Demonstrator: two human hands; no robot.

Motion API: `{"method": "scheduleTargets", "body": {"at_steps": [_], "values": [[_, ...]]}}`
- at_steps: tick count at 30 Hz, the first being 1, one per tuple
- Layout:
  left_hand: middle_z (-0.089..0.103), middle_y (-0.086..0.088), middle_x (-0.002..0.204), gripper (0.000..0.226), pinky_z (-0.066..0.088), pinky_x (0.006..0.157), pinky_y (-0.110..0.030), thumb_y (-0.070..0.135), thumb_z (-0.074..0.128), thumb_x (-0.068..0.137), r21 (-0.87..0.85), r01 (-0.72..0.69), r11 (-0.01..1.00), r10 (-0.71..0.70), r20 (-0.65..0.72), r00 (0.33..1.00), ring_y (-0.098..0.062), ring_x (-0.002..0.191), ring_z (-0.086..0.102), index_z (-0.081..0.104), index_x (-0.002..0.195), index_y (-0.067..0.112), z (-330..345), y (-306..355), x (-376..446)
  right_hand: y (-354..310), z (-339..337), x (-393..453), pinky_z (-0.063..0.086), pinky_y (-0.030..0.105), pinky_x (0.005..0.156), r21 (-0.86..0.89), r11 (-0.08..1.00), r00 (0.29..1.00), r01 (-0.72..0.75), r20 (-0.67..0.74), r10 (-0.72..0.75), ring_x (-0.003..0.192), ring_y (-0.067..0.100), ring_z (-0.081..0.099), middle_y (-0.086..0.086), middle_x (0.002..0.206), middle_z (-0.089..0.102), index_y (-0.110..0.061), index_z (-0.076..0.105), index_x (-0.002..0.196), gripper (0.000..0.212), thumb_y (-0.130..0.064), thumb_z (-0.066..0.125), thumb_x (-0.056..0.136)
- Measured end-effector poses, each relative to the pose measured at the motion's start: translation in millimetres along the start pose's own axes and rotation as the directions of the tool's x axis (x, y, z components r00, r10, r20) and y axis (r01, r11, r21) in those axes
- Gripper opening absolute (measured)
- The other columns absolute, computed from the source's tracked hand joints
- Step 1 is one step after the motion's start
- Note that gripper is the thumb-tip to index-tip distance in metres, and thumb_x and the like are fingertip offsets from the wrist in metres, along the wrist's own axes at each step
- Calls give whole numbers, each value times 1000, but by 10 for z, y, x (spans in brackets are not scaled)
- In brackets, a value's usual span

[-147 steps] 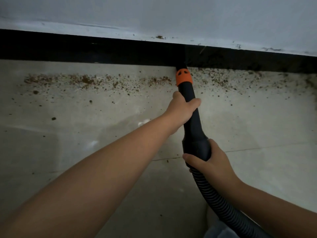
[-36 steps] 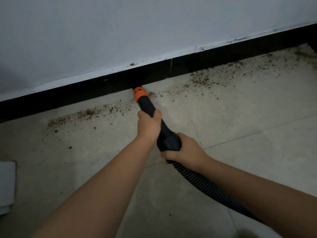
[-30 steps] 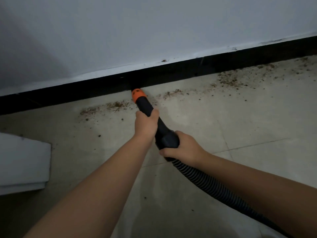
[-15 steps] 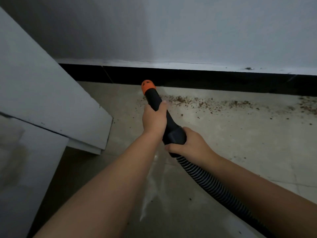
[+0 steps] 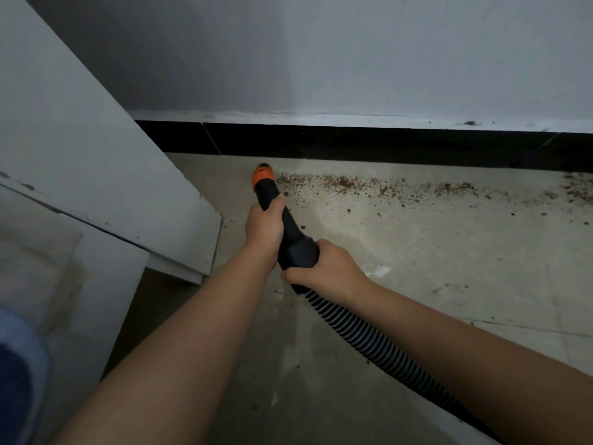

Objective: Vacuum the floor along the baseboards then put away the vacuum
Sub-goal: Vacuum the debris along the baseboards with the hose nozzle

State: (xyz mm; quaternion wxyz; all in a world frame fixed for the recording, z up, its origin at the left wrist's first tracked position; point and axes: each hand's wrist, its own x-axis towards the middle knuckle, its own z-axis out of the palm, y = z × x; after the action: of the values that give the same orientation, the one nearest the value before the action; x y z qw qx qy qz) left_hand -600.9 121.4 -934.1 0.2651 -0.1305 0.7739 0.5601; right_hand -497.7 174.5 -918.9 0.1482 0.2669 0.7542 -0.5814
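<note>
A black vacuum nozzle (image 5: 290,226) with an orange tip (image 5: 262,176) points at the floor just short of the black baseboard (image 5: 385,144). My left hand (image 5: 263,225) grips the nozzle's narrow neck. My right hand (image 5: 327,268) grips the thick rear end, where the ribbed black hose (image 5: 369,335) starts and runs off to the lower right. Brown crumbs (image 5: 346,184) lie in a band along the baseboard, to the right of the tip. The vacuum body is out of view.
A white cabinet or board (image 5: 96,175) slants in from the left and stands close to the nozzle. The pale tiled floor (image 5: 449,252) stretches to the right. A white wall (image 5: 353,59) rises above the baseboard. Something blue (image 5: 19,364) shows at the lower left.
The nozzle has swept left along the baseboard, past most of the crumbs, to near the white cabinet. Both hands have kept their hold.
</note>
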Motion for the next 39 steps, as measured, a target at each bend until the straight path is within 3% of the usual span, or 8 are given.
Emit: {"method": "scheduleTargets", "body": {"at_steps": [13, 19, 24, 30, 34, 39], "values": [[49, -4, 82, 37, 43, 69, -33, 32, 48, 94, 29, -18, 999, 16, 64, 998, -18, 70, 50, 46, 120, 5, 172, -85, -110, 160, -79, -164, 42, 17, 53, 18, 999, 998, -26, -60, 27, 68, 4, 50, -7, 82, 50, -14, 46, 98, 38, -29, 72, 75], [50, -8, 89, 37, 46, 75, -37, 32, 47, 94, 51, -29, 998, 28, 19, 999, -25, 82, 52, 45, 120, 5, 194, -133, -226, 219, -135, -252, 41, 17, 53, 8, 1000, 999, -10, -36, 10, 68, 4, 50, -6, 82, 50, -14, 46, 97, 37, -28, 72, 75], [49, -1, 80, 26, 43, 72, -33, 32, 47, 95, 42, -117, 992, 118, -8, 993, -16, 70, 50, 43, 109, 11, 127, -93, -304, 195, -108, -266, 42, 17, 54, -17, 999, 998, 45, -43, -45, 69, 4, 50, -7, 83, 50, -15, 45, 99, 39, -28, 72, 75], [51, -7, 87, 37, 44, 74, -35, 33, 46, 94, 44, -18, 999, 21, -80, 997, -24, 81, 52, 46, 119, 5, -95, -98, -200, 54, 27, -141, 40, 18, 52, -36, 998, 998, 45, 56, -43, 68, 6, 50, -4, 82, 51, -15, 46, 94, 35, -29, 71, 75], [49, -4, 81, 36, 44, 64, -31, 32, 46, 94, 34, 7, 999, -6, -39, 999, -19, 72, 51, 45, 118, 4, -172, -118, -179, 25, 109, -145, 40, 18, 50, 1, 1000, 997, 31, 65, -31, 65, 6, 51, -3, 80, 52, -16, 47, 88, 30, -29, 71, 75], [55, -15, 107, 44, 48, 81, -38, 35, 46, 94, 75, 55, 996, -51, -51, 997, -31, 95, 56, 44, 125, 4, -174, -148, -330, 45, 77, -329, 40, 17, 49, -16, 1000, 997, 22, 73, -20, 62, 6, 50, -5, 75, 51, -20, 45, 77, 28, -30, 71, 75]]}}
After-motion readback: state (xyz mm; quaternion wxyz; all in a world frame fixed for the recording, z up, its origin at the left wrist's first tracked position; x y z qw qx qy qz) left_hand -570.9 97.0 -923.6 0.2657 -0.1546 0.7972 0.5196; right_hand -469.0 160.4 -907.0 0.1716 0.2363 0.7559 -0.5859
